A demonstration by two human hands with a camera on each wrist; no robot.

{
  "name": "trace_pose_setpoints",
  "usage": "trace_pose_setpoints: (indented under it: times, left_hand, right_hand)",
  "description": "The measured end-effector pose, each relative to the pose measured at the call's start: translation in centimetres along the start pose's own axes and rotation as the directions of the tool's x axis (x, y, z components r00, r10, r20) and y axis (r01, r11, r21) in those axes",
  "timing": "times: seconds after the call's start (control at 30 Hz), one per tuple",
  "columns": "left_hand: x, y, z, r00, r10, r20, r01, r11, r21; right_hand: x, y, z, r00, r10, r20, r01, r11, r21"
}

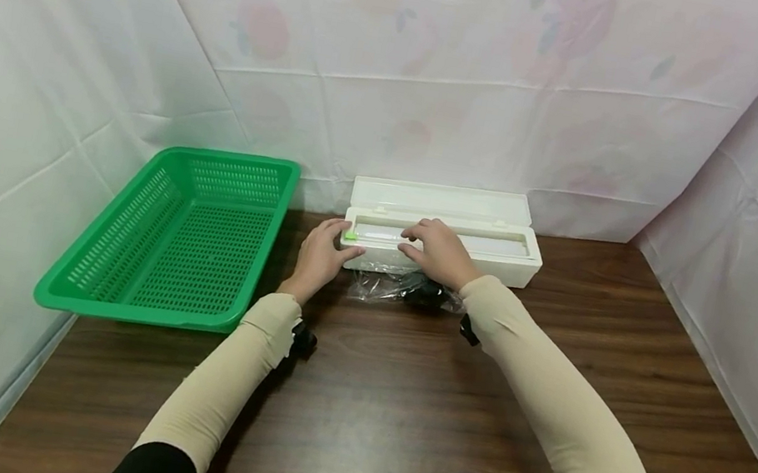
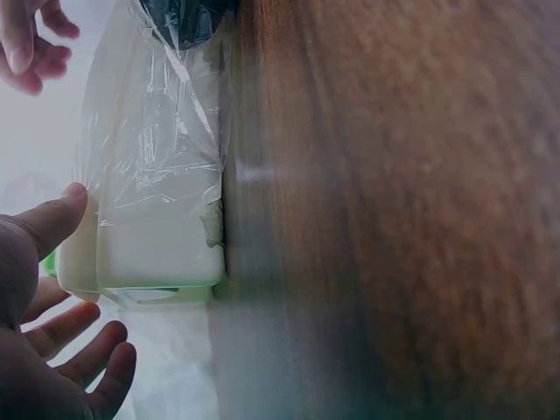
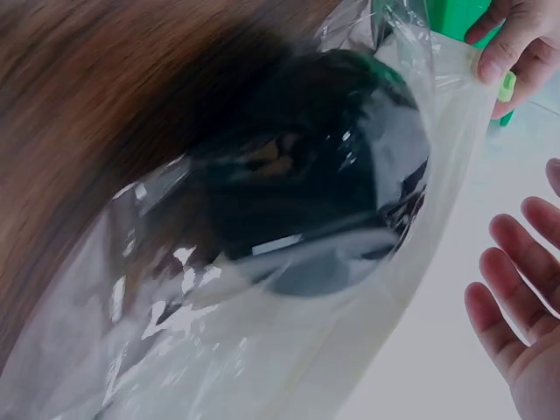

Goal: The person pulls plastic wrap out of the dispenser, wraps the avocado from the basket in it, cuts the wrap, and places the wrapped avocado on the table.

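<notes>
Sitting under the half-open, empty right hand [image 1: 443, 253] was the white box [image 1: 511, 273]; the left hand [image 1: 317, 256] spread loosely around its left end.

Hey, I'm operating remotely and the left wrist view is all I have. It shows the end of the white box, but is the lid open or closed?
Observer: Open. The head view shows the lid raised along the back edge of the white box.
Operator: Got it. What stands past the left hand, on the person's left?
Observer: A green basket with slotted sides, seen in the head view.
Operator: And the dark thing cut off at the top of my view, whereabouts along the white box is it?
Observer: In front, near the middle of its length, by the head view.
</notes>
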State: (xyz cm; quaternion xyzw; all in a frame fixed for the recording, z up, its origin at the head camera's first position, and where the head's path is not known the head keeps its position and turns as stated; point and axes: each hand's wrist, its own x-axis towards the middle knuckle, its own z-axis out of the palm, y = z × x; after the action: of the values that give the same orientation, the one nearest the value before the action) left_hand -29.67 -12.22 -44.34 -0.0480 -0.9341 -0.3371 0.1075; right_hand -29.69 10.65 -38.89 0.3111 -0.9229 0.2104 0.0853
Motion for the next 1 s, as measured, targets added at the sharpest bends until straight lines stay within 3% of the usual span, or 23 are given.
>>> trace_pose_setpoints:
  times: [0.6,1.0]
  left_hand:
    - [-0.1,-0.1,-0.2,0.997,0.067,-0.041,-0.066,0.997,0.027]
    - [0.0,-0.1,0.0,0.998,0.057,-0.034,-0.055,0.998,0.042]
  right_hand:
    - [3.5,-2.9,1.8,0.997,0.009,0.081,-0.012,1.000,0.025]
    - [5.3,-3.9,3.2,0.995,-0.005,0.104,0.005,1.000,0.002]
